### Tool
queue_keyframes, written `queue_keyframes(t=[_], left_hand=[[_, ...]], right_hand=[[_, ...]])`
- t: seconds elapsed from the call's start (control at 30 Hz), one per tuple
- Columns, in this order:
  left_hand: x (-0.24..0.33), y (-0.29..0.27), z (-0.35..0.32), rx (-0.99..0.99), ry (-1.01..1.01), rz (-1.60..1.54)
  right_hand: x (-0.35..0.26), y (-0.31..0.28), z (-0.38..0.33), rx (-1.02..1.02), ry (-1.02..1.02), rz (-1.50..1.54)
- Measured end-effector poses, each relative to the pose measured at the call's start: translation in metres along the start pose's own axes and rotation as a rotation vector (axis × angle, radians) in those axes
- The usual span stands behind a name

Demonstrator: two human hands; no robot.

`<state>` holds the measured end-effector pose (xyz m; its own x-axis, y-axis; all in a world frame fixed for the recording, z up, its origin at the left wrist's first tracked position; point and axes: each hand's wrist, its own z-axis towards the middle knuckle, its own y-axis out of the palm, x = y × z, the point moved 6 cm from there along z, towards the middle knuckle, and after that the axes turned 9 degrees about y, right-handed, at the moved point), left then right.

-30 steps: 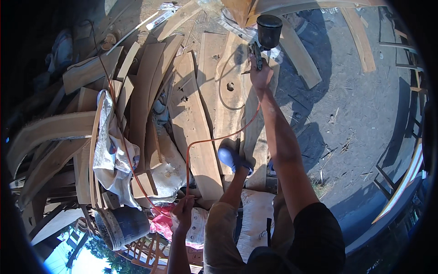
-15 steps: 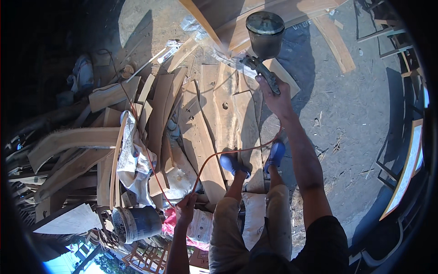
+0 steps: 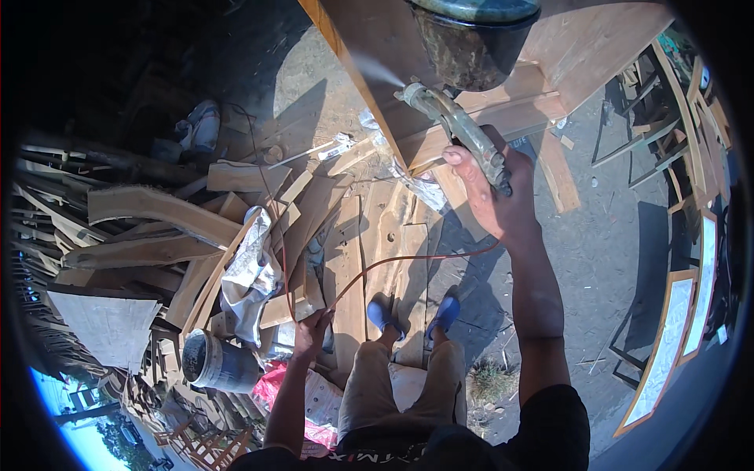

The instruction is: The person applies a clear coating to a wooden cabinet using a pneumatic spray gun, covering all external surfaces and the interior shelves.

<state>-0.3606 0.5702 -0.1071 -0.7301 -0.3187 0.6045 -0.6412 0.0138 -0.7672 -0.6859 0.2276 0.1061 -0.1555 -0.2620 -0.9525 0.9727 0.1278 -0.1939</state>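
Note:
A spray gun [image 3: 454, 122] is gripped in my right hand [image 3: 506, 200], raised at the upper middle. Its dark, stained paint cup [image 3: 471, 51] with a lid sits above the gun body. A pale mist fans out from the nozzle toward a brown wooden furniture piece [image 3: 601, 51] with broad flat panels. Lower down, my left hand [image 3: 310, 334] is closed around a thin reddish-brown hose [image 3: 377, 269]. The hose loops from there across the boards toward my right wrist.
Loose planks [image 3: 342, 275] lie under and left of my blue clogs [image 3: 444, 314]. A stained bucket [image 3: 228, 363] and a crumpled white sack [image 3: 251, 271] stand near a heap of offcuts [image 3: 149, 208]. Framed panels [image 3: 660, 353] line the right side.
My right hand has lifted the spray gun higher and closer to the wooden piece, and mist now shows at the nozzle. The view has shifted; my left hand still holds the hose.

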Motion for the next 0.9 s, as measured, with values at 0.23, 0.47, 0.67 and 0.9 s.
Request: queue_keyframes(t=[0.23, 0.47, 0.67, 0.9], left_hand=[[0.053, -0.066, -0.004, 0.138, -0.022, -0.083], [0.095, -0.109, -0.009, 0.223, 0.112, 0.094], [0.114, -0.120, -0.009, 0.301, 0.200, 0.022], [0.078, -0.133, -0.016, 0.325, 0.159, 0.096]], right_hand=[[-0.130, -0.047, 0.000, -0.034, -0.126, 0.092], [-0.174, -0.041, -0.023, -0.071, -0.036, 0.046], [-0.229, -0.083, -0.004, 0.252, -0.088, -0.069], [-0.246, -0.152, 0.029, 0.472, -0.011, -0.446]])
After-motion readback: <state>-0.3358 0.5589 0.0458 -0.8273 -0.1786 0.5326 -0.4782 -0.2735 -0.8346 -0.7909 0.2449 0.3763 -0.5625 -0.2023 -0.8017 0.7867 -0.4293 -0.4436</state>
